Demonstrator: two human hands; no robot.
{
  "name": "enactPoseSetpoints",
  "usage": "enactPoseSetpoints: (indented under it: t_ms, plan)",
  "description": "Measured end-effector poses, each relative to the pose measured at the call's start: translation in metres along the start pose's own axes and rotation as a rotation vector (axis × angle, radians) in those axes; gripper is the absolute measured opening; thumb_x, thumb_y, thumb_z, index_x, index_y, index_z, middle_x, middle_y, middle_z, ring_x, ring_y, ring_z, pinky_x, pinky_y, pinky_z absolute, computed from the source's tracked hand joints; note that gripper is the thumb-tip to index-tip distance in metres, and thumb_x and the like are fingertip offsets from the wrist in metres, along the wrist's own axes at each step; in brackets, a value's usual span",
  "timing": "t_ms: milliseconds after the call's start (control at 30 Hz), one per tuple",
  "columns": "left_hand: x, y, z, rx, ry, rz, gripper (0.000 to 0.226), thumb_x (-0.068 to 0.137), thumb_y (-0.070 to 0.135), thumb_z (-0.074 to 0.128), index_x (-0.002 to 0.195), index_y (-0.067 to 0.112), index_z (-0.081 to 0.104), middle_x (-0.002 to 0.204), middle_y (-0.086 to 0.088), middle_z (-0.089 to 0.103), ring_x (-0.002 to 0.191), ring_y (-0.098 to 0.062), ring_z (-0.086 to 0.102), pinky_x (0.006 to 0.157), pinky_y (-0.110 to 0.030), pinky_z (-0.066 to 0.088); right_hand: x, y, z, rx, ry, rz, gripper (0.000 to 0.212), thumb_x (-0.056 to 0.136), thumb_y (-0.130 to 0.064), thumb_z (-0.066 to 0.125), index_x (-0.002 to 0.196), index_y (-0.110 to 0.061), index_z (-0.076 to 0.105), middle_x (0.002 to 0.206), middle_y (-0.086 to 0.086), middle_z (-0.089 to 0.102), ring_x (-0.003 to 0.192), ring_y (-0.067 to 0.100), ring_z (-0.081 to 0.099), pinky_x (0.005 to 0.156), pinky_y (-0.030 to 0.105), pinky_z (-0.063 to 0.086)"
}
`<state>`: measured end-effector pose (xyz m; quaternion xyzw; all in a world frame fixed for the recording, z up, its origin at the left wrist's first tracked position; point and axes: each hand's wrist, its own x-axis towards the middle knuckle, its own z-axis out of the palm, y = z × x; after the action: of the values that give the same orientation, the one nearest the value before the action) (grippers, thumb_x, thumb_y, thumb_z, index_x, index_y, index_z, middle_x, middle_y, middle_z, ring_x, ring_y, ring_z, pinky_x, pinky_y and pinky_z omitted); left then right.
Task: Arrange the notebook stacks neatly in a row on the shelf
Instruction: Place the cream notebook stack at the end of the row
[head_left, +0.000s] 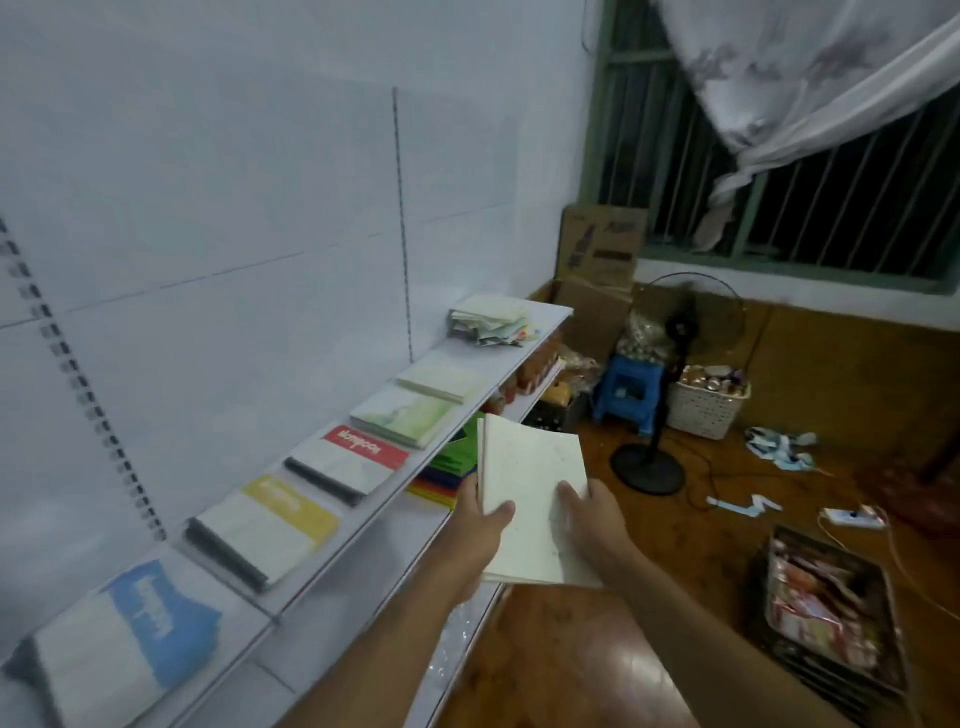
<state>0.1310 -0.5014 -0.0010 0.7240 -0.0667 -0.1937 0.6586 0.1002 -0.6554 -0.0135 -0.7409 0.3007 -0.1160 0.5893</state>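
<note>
Seen from the head camera, a person holds a pale notebook stack (530, 493) in both hands just off the front edge of the white shelf (447, 447), out over the wooden floor (571, 649). The left hand (480, 512) grips the stack's near left edge, thumb on the cover and fingers curled beneath; the right hand (587, 512) presses on the cover from the right, fingers laid across it — whether they curl under the far side cannot be told. On the shelf, stacks already lie flat in a row: a blue-covered stack (124, 639) at the near end, then a yellow-covered stack (265, 527), a red-covered stack (353, 462), a green-tinted stack (402, 415) and a pale stack (441, 382), each apart from its neighbour. At the shelf's far end sits a loose, untidy pile of papers (491, 319). Below the shelf, coloured folders (447, 473) show on a lower tier. Beyond the shelf stand cardboard boxes (602, 249), a blue stool (631, 387), a black pedestal fan (670, 364) and a white basket (706, 405) — all under a barred window (805, 171).
</note>
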Motion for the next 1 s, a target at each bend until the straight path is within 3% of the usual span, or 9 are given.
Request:
enactPoseSetpoints:
  t_ms: [100,200,367,533,633,700,800,900,1000]
  plan:
    - [0.041,-0.001,0.065,0.037,-0.095,-0.013,0.047,0.09,0.049,0.049,0.132,0.053,0.031,0.134,0.003,0.055,0.109,-0.019,0.061,0.089,-0.047,0.054,0.038,0.014,-0.061,0.033,0.109,0.0,0.028,0.09,-0.039,0.052,0.107,-0.016,0.054,0.106,0.0,0.062,0.094,0.018,0.061,0.078,0.036,0.054]
    - [0.067,0.008,0.12,0.087,-0.142,-0.014,0.043,0.098,0.047,0.032,0.141,0.049,0.025,0.138,0.006,0.048,0.113,-0.018,0.055,0.096,-0.043,0.05,0.074,0.031,-0.106,0.083,0.173,0.051,0.026,0.088,-0.038,0.054,0.106,-0.019,0.057,0.104,-0.001,0.064,0.095,0.018,0.062,0.086,0.041,0.054]
    - [0.122,0.014,0.179,0.117,-0.192,0.023,0.04,0.102,0.035,0.034,0.142,0.036,0.032,0.133,-0.001,0.054,0.112,-0.019,0.057,0.096,-0.046,0.05,0.123,0.037,-0.153,0.104,0.229,0.07,0.029,0.093,-0.034,0.054,0.116,-0.017,0.055,0.112,-0.002,0.063,0.099,0.017,0.061,0.088,0.038,0.053]
    - [0.2,0.01,0.224,0.205,-0.213,0.069,0.047,0.095,0.046,0.041,0.139,0.036,0.031,0.135,0.001,0.052,0.116,-0.02,0.056,0.096,-0.047,0.05,0.193,0.036,-0.182,0.042,0.284,0.06,0.037,0.095,-0.033,0.052,0.126,-0.014,0.049,0.123,0.0,0.057,0.1,0.015,0.055,0.083,0.032,0.046]
    - [0.253,0.019,0.248,0.191,-0.245,0.072,0.041,0.097,0.038,0.043,0.137,0.033,0.036,0.132,-0.001,0.052,0.112,-0.019,0.056,0.095,-0.042,0.051,0.242,0.028,-0.195,-0.004,0.317,0.057,0.039,0.097,-0.032,0.05,0.129,-0.011,0.046,0.127,0.004,0.055,0.095,0.014,0.05,0.078,0.03,0.041]
    - [0.288,0.029,0.263,0.164,-0.249,0.062,0.042,0.099,0.031,0.044,0.14,0.027,0.036,0.134,-0.003,0.051,0.112,-0.019,0.055,0.093,-0.036,0.05,0.278,0.019,-0.202,-0.024,0.334,0.07,0.042,0.097,-0.032,0.049,0.132,-0.01,0.044,0.133,0.007,0.052,0.099,0.016,0.051,0.08,0.03,0.042]
    - [0.336,0.044,0.28,0.145,-0.25,0.056,0.047,0.098,0.03,0.047,0.143,0.026,0.032,0.133,-0.001,0.05,0.112,-0.018,0.053,0.091,-0.033,0.049,0.328,0.003,-0.21,-0.056,0.365,0.086,0.048,0.097,-0.033,0.049,0.139,-0.012,0.038,0.142,0.006,0.046,0.12,0.024,0.05,0.088,0.033,0.042]
    - [0.385,0.054,0.295,0.157,-0.22,0.057,0.049,0.096,0.032,0.051,0.141,0.03,0.033,0.126,0.003,0.052,0.111,-0.019,0.053,0.094,-0.038,0.05,0.375,-0.002,-0.216,-0.046,0.376,0.076,0.044,0.097,-0.031,0.05,0.136,-0.012,0.04,0.14,0.006,0.048,0.116,0.021,0.051,0.085,0.031,0.042]
    - [0.421,0.057,0.309,0.167,-0.201,0.044,0.05,0.093,0.037,0.052,0.14,0.033,0.035,0.127,0.003,0.054,0.111,-0.019,0.055,0.095,-0.042,0.05,0.419,-0.005,-0.219,-0.03,0.364,0.115,0.044,0.097,-0.031,0.05,0.135,-0.012,0.04,0.139,0.006,0.048,0.122,0.026,0.049,0.093,0.037,0.042]
